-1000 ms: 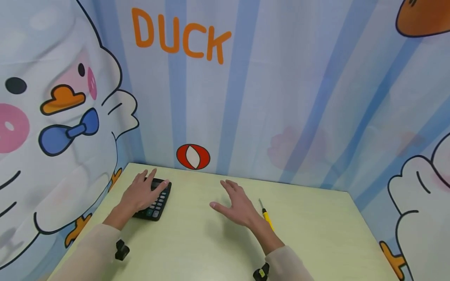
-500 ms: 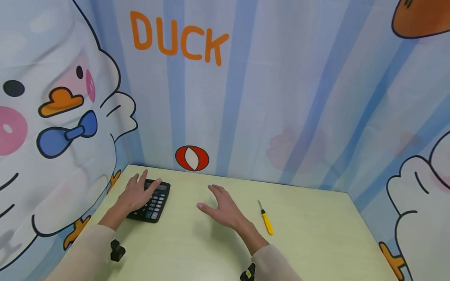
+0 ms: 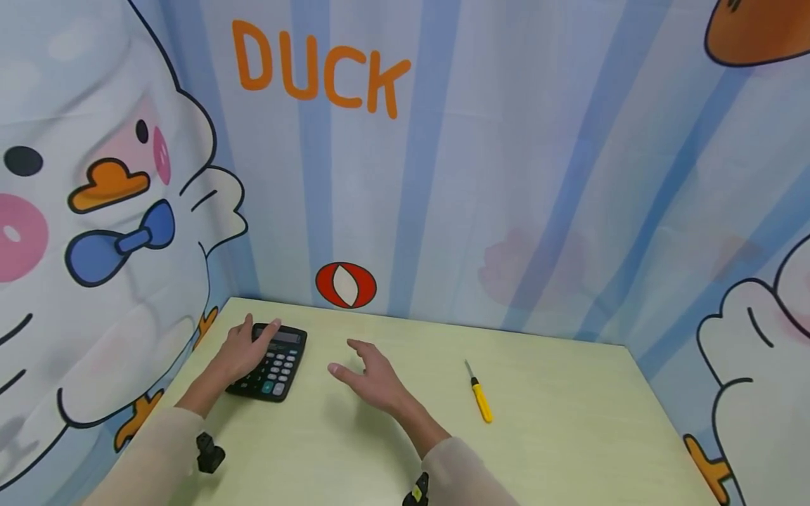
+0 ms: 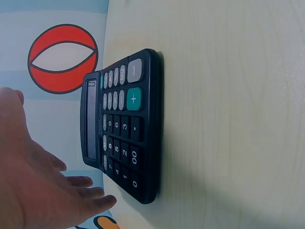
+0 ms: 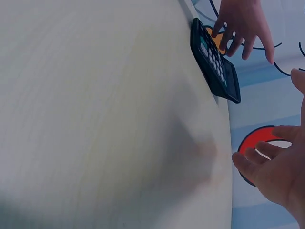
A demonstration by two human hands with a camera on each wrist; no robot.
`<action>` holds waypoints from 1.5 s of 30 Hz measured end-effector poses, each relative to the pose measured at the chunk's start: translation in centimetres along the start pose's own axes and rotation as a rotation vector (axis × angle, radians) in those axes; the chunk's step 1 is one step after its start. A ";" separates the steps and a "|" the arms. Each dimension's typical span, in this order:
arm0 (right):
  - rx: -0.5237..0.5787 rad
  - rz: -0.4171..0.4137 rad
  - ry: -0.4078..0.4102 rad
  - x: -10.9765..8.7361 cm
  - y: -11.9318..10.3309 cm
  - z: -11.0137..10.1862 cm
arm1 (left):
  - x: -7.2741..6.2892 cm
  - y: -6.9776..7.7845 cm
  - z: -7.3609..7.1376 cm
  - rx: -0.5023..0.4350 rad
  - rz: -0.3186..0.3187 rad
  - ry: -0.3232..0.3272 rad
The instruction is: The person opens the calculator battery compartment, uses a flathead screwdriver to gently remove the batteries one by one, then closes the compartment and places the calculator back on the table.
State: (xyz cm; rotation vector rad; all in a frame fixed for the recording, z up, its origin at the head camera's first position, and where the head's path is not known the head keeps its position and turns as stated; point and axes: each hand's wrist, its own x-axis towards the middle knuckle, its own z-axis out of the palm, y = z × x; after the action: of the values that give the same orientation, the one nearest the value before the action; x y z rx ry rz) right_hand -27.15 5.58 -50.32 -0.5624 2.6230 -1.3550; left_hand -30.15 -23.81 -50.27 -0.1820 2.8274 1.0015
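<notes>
Calculator (image 3: 281,362) seems light, rigid, best held by left and right edges; left hand (image 3: 240,355) and right hand (image 3: 375,381) have fingers apart.

Your left hand (image 4: 40,181) sits at the lower left, its fingers (image 4: 93,206) loosely extended just beside the black calculator (image 4: 121,131). The calculator lies on your pale worktop (image 4: 238,119), its green plus key (image 4: 134,98) showing; beyond is a blue-and-white backdrop (image 4: 52,124) with a red-and-white round print (image 4: 63,36).
</notes>
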 end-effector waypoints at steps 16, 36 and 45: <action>0.327 0.160 0.056 1.0 -1.0 4.5 | -0.3 0.2 -0.4 -0.069 -0.060 -0.036; 0.725 0.289 0.020 1.0 -1.9 7.0 | -0.1 -0.1 0.3 -0.094 -0.166 -0.057; 0.826 0.307 -0.017 1.2 -2.9 7.8 | 0.1 -0.2 0.2 -0.104 -0.167 -0.041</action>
State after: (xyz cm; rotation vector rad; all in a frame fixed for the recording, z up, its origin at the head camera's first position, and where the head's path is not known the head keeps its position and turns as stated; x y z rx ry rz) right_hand -25.28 -2.32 -52.49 -0.0443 1.7648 -2.0665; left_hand -30.20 -23.84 -50.57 -0.3968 2.6728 1.1010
